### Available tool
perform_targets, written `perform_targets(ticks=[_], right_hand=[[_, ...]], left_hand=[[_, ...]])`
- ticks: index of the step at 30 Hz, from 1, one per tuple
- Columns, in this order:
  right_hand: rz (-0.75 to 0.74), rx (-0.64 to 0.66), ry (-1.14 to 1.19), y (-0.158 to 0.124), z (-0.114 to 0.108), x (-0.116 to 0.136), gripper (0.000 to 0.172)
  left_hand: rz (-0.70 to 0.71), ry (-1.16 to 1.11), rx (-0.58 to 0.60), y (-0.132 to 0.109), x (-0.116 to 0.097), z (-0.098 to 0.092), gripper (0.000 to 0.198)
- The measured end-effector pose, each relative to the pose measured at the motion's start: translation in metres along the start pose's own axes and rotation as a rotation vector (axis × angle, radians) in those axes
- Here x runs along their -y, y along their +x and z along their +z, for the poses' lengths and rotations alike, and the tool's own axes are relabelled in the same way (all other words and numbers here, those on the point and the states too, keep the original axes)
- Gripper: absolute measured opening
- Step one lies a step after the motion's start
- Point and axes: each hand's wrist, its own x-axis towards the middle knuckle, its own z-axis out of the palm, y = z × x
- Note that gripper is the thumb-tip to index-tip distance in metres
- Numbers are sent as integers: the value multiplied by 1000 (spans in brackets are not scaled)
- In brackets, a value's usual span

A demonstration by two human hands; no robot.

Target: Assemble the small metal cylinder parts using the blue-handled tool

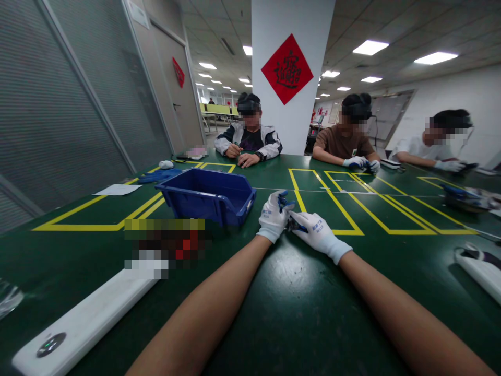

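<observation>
flanking left hand [273,214]: blue bin [195,202]

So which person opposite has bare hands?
The person in the grey-and-black jacket, before the pillar; the brown-shirted person and white-shirted person wear gloves.

A: What hangs on the far white pillar [290,125]?
B: A red diamond-shaped sign [287,69] with dark characters.
A: And who sits at the far side?
B: A person in a white-and-dark jacket [271,140], a person in a brown shirt [338,138] to the right, and a person in a white top [414,149] farther right.
A: What about the left?
B: A paper sheet [118,189] lies on the green table [78,256], overlapping the yellow tape [78,227]. Nearer lies a long white device [90,313], its far end pixelated. Farther back, a door [166,49] bears a red decoration [178,72].
</observation>
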Motion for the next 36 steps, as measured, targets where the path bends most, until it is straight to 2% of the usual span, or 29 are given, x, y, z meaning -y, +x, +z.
perform_targets(ticks=[8,15,20,29,36], right_hand=[[3,25,4,0,-2,4,52],[-14,22,-5,1,-2,3,50],[-17,17,-21,0,-2,3,52],[-17,27,-17,0,-3,4,49],[-23,51,-69,1,-5,7,45]], left_hand=[[81,60,-5,-1,0,-1,35],[48,91,-50,-2,2,2,32],[65,72,-4,0,3,0,26],[92,171,82,-1,-2,-7,37],[121,153,44,-1,-3,-7,28]])
